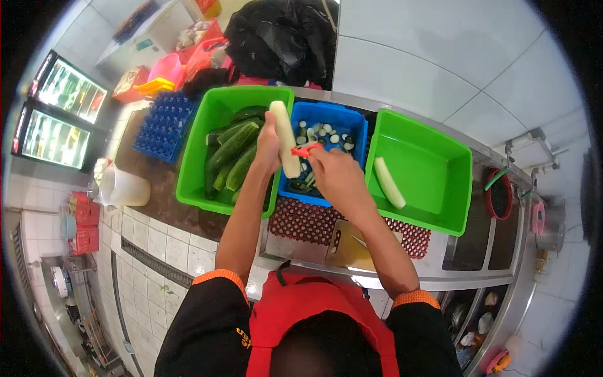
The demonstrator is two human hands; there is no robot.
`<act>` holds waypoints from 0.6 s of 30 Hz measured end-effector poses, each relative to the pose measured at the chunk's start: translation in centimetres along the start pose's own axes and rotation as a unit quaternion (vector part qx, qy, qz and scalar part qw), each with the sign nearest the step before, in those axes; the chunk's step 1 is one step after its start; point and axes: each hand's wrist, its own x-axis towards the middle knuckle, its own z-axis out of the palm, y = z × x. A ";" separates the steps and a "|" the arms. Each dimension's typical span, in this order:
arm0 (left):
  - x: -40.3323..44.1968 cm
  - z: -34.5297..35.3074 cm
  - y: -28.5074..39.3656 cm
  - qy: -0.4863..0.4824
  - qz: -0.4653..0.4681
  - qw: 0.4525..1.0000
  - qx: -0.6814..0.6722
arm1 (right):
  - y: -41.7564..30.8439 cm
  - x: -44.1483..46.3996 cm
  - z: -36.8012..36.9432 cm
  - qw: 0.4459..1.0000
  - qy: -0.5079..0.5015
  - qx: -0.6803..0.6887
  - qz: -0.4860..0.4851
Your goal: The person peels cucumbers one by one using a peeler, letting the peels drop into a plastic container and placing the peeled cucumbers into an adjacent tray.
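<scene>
Left side: blue knobbly plastic tray [164,127], white plastic jug [129,187] near it. Far left: two upright glass-door fridges [68,88], lit inside, contents too small to tell. Below those, stacked red plastic crates [83,210]. Up top: crumpled black plastic bag [276,41], pink plastic basin [166,67], big white wall tiles [427,53]. Right end: round red bucket [500,217], green hose [496,178] at its rim, silvery metal pot [550,226]. Floor: long dark slotted drain [157,262] across white square tiles [144,234].
</scene>
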 end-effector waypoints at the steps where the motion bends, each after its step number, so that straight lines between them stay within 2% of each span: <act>1: 0.5 -0.7 0.0 0.003 -0.001 1.000 0.000 | -0.1 0.0 -0.4 1.000 -0.003 0.001 0.000; 4: 0.6 -1.1 0.2 -0.020 -0.052 0.998 0.031 | 0.1 0.6 -1.3 0.995 0.096 0.042 -0.006; 5: 0.2 -0.8 0.3 -0.025 -0.051 0.998 0.034 | 0.3 1.2 -1.0 0.994 0.100 0.041 -0.004; 7: -0.9 -0.1 0.1 -0.089 -0.062 0.993 0.037 | 1.2 2.2 -0.2 0.985 0.151 0.061 -0.048; 11: -0.9 0.5 -0.5 -0.145 -0.035 0.985 0.083 | 1.9 3.8 0.7 0.983 0.163 0.066 -0.054; 18: -1.3 0.4 0.6 -0.141 0.007 0.980 0.142 | 2.0 4.6 1.3 0.983 0.168 0.052 -0.057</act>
